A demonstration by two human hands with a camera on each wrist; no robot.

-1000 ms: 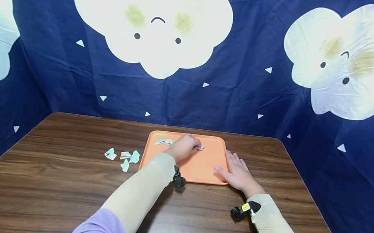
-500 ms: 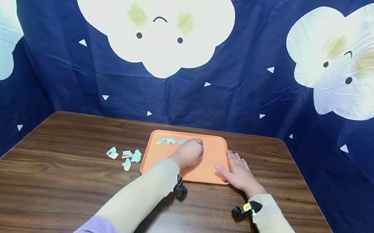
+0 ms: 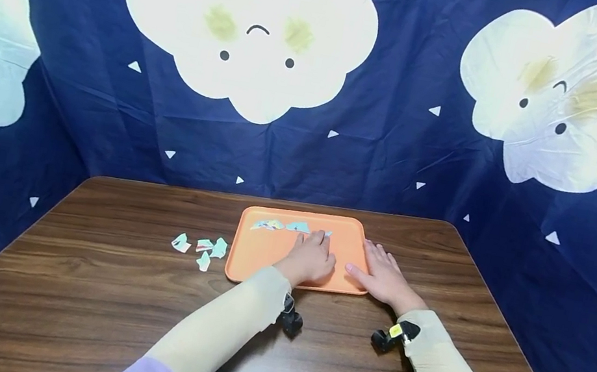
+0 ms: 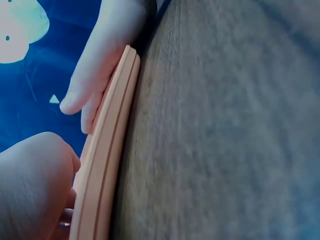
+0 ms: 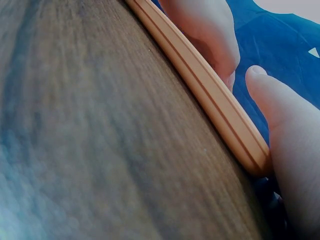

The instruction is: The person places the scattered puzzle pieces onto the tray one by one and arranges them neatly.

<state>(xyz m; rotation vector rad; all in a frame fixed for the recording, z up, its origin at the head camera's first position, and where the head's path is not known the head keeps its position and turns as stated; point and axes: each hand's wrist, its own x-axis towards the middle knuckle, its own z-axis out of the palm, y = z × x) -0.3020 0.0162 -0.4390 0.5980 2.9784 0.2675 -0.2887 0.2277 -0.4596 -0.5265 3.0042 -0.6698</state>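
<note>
An orange tray (image 3: pixel 257 258) lies on the wooden table. My left hand (image 3: pixel 312 262) is over its middle, fingers stretched forward to a small light-blue paper piece (image 3: pixel 328 234) that they partly cover. To the left along the tray's far side are a blue paper piece (image 3: pixel 299 226) and a patterned blue, white and yellow paper piece (image 3: pixel 267 225). My right hand (image 3: pixel 385 283) rests flat at the tray's right rim, its thumb over the edge. The left wrist view shows the tray's side (image 4: pixel 102 155) between both hands; the fingertips are mostly hidden there.
Left of the tray, several irregular pale-green paper pieces (image 3: pixel 204 260) lie on the table (image 3: pixel 81 281). A dark blue cloth (image 3: pixel 290 165) with white clouds hangs behind the table and along both sides.
My left hand has come back slightly and to the right, its curled fingers straightening over the small piece. More pieces on the tray are uncovered. The right hand stays at the rim.
</note>
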